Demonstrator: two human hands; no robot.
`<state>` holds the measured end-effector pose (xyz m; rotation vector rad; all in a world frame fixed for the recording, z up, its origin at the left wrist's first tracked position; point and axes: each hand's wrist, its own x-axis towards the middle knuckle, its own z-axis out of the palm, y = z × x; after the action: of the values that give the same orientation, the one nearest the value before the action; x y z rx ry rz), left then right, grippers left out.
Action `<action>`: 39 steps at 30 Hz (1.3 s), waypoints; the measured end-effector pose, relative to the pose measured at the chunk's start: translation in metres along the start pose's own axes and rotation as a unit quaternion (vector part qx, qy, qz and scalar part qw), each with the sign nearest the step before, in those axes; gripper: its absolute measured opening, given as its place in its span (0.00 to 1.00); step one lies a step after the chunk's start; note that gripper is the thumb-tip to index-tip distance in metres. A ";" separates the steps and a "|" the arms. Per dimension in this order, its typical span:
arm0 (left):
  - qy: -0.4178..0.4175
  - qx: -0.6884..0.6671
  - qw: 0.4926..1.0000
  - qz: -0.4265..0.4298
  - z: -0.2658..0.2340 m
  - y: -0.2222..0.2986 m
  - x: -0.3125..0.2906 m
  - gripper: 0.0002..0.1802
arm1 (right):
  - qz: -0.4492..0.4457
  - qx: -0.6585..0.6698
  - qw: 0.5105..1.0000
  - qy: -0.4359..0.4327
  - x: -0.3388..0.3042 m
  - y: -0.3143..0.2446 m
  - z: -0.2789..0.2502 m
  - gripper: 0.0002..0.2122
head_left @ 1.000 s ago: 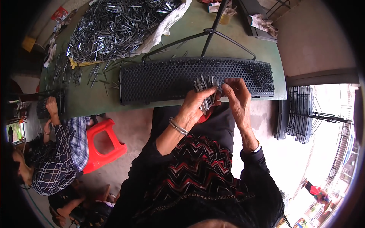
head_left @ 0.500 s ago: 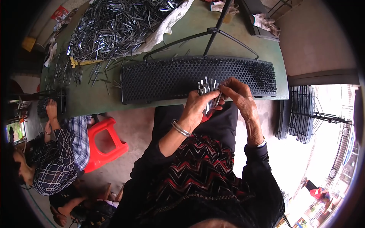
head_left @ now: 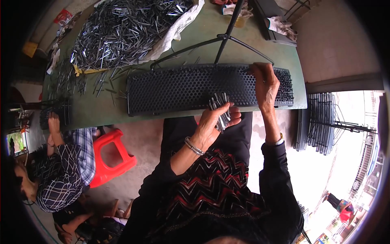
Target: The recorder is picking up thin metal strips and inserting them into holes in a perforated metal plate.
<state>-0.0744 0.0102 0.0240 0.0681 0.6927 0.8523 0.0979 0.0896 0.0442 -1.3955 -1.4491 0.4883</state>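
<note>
My left hand (head_left: 213, 121) is closed round a bundle of thin metal strips (head_left: 220, 106), held just off the near edge of a long black perforated rack (head_left: 170, 89). My right hand (head_left: 266, 87) is over the right part of that rack, its bent fingers together near the far edge. Whatever sits between those fingertips is hidden. Dark strip ends stand up out of the holes at the rack's right end, and a forked black rod frame (head_left: 222, 37) joins its far side.
A large heap of metal strips (head_left: 126, 36) lies on white sheeting on the green table (head_left: 97, 112), with loose strips beside it. Work gloves (head_left: 280, 26) lie far right. Black racks (head_left: 323, 122) stand right of the table. A person (head_left: 61, 175) works at left near a red stool (head_left: 107, 158).
My right hand has moved from the bundle of strips up and right, over the rack. My left hand has dropped slightly, still holding the bundle.
</note>
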 end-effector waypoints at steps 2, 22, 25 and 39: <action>0.001 0.002 1.000 -0.006 0.000 0.000 -0.002 0.11 | -0.008 0.011 1.000 -0.015 0.005 0.007 0.003 0.03; -0.013 0.029 0.999 0.003 -0.002 -0.006 0.000 0.11 | -0.045 -0.042 0.985 -0.162 0.028 0.016 -0.012 0.04; -0.017 0.026 1.000 0.001 -0.004 -0.008 0.001 0.09 | -0.050 -0.032 0.982 -0.177 0.028 0.015 -0.011 0.03; -0.016 0.060 0.998 0.033 0.004 -0.006 0.007 0.07 | -0.247 -0.241 0.930 -0.124 0.022 0.026 -0.006 0.04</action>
<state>-0.0650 0.0125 0.0211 0.2120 0.7150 0.8704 0.1199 0.1143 0.0328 -1.2892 -2.1529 -0.0292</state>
